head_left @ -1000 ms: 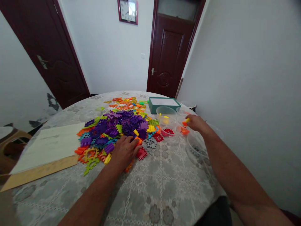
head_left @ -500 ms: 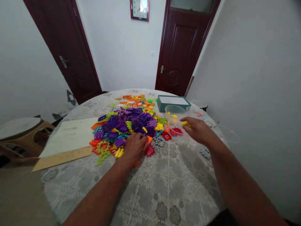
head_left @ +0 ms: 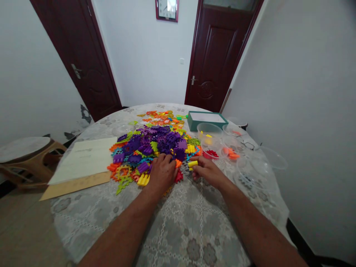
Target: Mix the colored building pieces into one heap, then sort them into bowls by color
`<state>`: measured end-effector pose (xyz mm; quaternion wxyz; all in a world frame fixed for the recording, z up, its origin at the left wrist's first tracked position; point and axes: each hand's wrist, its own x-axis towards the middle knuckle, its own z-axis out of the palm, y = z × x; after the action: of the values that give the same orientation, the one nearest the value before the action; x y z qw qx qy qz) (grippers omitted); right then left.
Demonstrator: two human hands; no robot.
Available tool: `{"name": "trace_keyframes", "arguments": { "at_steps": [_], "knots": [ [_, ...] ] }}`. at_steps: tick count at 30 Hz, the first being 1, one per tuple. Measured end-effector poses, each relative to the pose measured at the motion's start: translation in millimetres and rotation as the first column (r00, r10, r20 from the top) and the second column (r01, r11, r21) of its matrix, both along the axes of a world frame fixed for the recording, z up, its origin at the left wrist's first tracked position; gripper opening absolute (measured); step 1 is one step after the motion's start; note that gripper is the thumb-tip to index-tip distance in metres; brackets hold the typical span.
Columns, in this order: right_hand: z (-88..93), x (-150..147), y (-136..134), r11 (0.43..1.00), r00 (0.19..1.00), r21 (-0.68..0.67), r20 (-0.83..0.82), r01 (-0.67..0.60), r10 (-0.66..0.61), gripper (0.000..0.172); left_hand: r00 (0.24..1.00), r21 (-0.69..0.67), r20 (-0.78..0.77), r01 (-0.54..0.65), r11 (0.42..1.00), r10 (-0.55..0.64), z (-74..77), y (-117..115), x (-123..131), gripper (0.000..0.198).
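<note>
Your right hand (head_left: 208, 171) pinches a small yellow block (head_left: 193, 163) between thumb and fingertips. It is low over the tabletop (head_left: 194, 218), just beside the near edge of the pile of plastic interlocking pieces (head_left: 155, 142). Your left hand (head_left: 162, 171) lies palm down on that near edge, fingers bent over purple and orange pieces. Whether it grips any of them cannot be told. A red piece (head_left: 179, 177) lies between your two hands, partly under the left.

Beyond the right hand stand three clear bowls: the bowl of red pieces (head_left: 215, 145), the bowl of orange pieces (head_left: 230, 139) and the bowl of yellow pieces (head_left: 208, 124). A green box (head_left: 207, 119) sits behind them. Left of the pile, a white sheet (head_left: 83, 159) lies on a wooden board (head_left: 73, 185).
</note>
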<state>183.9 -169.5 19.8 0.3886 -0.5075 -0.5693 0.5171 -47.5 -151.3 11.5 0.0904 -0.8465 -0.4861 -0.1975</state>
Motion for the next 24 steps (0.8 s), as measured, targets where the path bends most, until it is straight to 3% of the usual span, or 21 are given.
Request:
{"name": "trace_keyframes", "arguments": {
  "at_steps": [5,12,15,18,21,24],
  "knots": [
    [-8.6,-1,-3,0.999,0.999,-0.022,0.041,-0.031,0.031,0.027,0.997,0.071,0.082,-0.005,0.997,-0.001,4.0,6,-3,0.017],
    [-2.4,-1,-7,0.982,0.987,0.179,0.161,-0.058,0.029,0.022,0.992,0.159,0.125,-0.002,0.987,-0.018,16.7,6,-9,0.015],
    [15.3,2,-13,0.981,0.992,0.190,0.123,-0.029,0.005,0.026,0.984,0.144,0.158,0.059,0.988,-0.082,11.9,4,-12,0.016],
    [43.2,10,-24,0.969,0.970,0.230,0.240,-0.094,0.037,0.025,0.973,0.123,0.204,0.088,0.988,-0.112,7.4,1,-13,0.018],
    [74.4,27,-27,0.932,0.880,0.301,0.473,-0.203,0.039,0.031,0.967,0.094,0.227,0.097,0.991,-0.117,7.7,-3,-14,0.019],
    [99.1,52,-4,0.903,0.770,0.375,0.633,-0.210,-0.084,0.033,0.961,0.057,0.250,0.109,0.992,-0.120,10.6,-7,-15,0.020]
  ]
}}
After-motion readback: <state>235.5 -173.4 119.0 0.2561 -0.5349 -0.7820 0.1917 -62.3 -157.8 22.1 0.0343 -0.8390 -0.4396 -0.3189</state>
